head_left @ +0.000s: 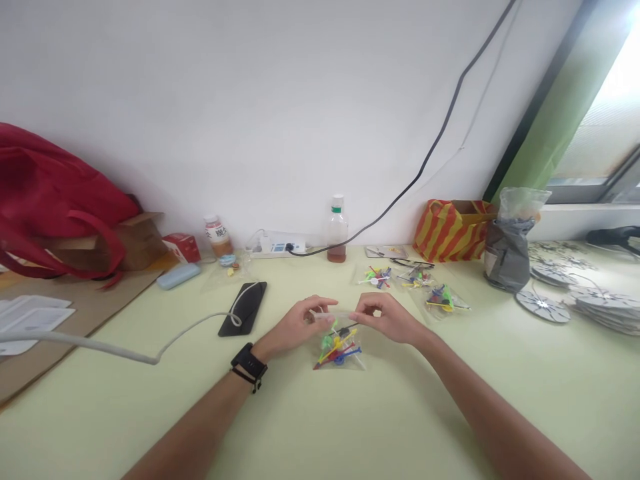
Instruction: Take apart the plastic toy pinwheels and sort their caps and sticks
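A small clear plastic bag hangs or rests in front of me at the middle of the table. Through its film show thin plastic pieces in yellow, green, blue, red, white and black. At the bag's top left corner, my left hand has its thumb against the film, index finger raised apart from it; its other fingers are partly hidden. My right hand pinches the top right edge between thumb and curled index finger. A black watch is on my left wrist.
Similar filled bags lie beyond my right hand. Left of me is a black phone with a grey cable over it. Bottles and a power strip stand along the wall. Grey discs are at the right.
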Available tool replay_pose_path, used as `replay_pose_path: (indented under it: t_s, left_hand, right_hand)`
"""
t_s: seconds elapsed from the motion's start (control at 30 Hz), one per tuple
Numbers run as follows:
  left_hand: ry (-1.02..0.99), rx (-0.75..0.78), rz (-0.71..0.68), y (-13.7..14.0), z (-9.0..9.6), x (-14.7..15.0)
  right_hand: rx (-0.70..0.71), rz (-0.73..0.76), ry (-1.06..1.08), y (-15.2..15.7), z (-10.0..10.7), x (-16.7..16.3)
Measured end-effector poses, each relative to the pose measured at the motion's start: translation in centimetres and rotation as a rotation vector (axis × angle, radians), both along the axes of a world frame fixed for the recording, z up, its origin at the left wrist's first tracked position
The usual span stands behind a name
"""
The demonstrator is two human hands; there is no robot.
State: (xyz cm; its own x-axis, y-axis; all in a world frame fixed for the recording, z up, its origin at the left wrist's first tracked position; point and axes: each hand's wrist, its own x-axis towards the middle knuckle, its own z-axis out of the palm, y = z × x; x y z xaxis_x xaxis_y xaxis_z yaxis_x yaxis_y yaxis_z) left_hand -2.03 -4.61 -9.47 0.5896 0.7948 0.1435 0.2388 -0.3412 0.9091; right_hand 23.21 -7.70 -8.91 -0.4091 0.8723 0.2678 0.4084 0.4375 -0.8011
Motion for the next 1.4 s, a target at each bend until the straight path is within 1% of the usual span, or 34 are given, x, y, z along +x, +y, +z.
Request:
replay_pose_path:
  t_s: [0.1, 0.17, 0.27, 0.4, 0.57, 0.63, 0.7, 0.83, 0.9, 1.0, 1.07, 1.1, 1.13, 1.17, 1.2, 1.23, 1.27, 1.3, 1.33, 1.4]
  left_hand:
    - [-0.049, -0.021, -0.002, -0.6, -0.6, 0.8]
    - [-0.060, 0.015, 0.021, -0.6, -1.0, 1.0]
    - [-0.080, 0.063, 0.076, -0.3, -1.2, 1.0]
    - [-0.069, 0.065, 0.088, 0.0, -0.8, 0.5]
    - [-0.030, 0.165, 0.146, 0.3, 0.1, 0.0]
    - [-0.018, 0.193, 0.163, 0.5, 0.3, -0.1]
    - [-0.018, 0.203, 0.170, 0.7, 0.3, -0.2]
    - [-0.052, 0.169, 0.181, 1.1, -0.1, -0.5]
    - [-0.078, 0.133, 0.181, 1.3, -0.4, -0.7]
    - [-0.111, 0.091, 0.182, 1.6, -0.8, -0.9]
    - [-0.140, 0.078, 0.220, 1.8, -1.0, -0.9]
    - [-0.158, 0.070, 0.252, 1.9, -1.1, -0.9]
    - [-0.177, 0.059, 0.291, 1.9, -1.2, -0.9]
    - [-0.195, 0.041, 0.329, 2.0, -1.3, -1.0]
    - [-0.210, 0.017, 0.361, 2.0, -1.5, -1.0]
    - [-0.220, -0.011, 0.383, 2.1, -1.7, -1.0]
    - [-0.227, -0.037, 0.398, 2.1, -2.0, -0.9]
    - [-0.230, -0.057, 0.405, 2.2, -2.2, -0.9]
    - [-0.233, -0.069, 0.405, 2.2, -2.4, -0.9]
    - [-0.235, -0.067, 0.389, 2.3, -2.8, -0.8]
  right_hand:
    - [0.007, 0.019, 0.022, -0.4, -0.1, -0.8]
    - [0.004, 0.001, 0.052, -0.7, -0.3, -1.5]
    - [-0.043, -0.023, 0.150, -1.0, -0.5, -2.5]
    - [-0.121, -0.043, 0.248, -1.0, -0.5, -3.0]
    - [-0.183, -0.071, 0.293, -0.5, 0.3, -1.3]
    - [-0.159, -0.101, 0.291, -0.4, 0.8, -0.7]
    - [-0.100, -0.131, 0.271, -0.6, 1.3, -0.5]
    - [0.032, -0.152, 0.270, -1.1, 1.6, -1.2]
    - [0.048, -0.147, 0.299, -1.2, 1.3, -1.8]
    - [0.031, -0.151, 0.349, -1.2, 0.8, -2.2]
    - [0.069, -0.219, 0.373, -1.1, 0.5, -2.2]
    - [0.128, -0.281, 0.360, -1.1, 0.4, -2.0]
    - [0.214, -0.346, 0.321, -1.2, 0.3, -1.9]
    - [0.322, -0.394, 0.253, -1.2, 0.2, -1.8]
    - [0.436, -0.411, 0.161, -1.3, 0.0, -1.8]
    - [0.539, -0.390, 0.054, -1.4, -0.3, -2.0]
    - [0.617, -0.335, -0.059, -1.6, -0.6, -2.2]
    - [0.666, -0.258, -0.172, -1.7, -1.0, -2.5]
    - [0.684, -0.177, -0.280, -1.8, -1.5, -3.0]
    - [0.653, -0.054, -0.469, -1.9, -2.4, -3.8]
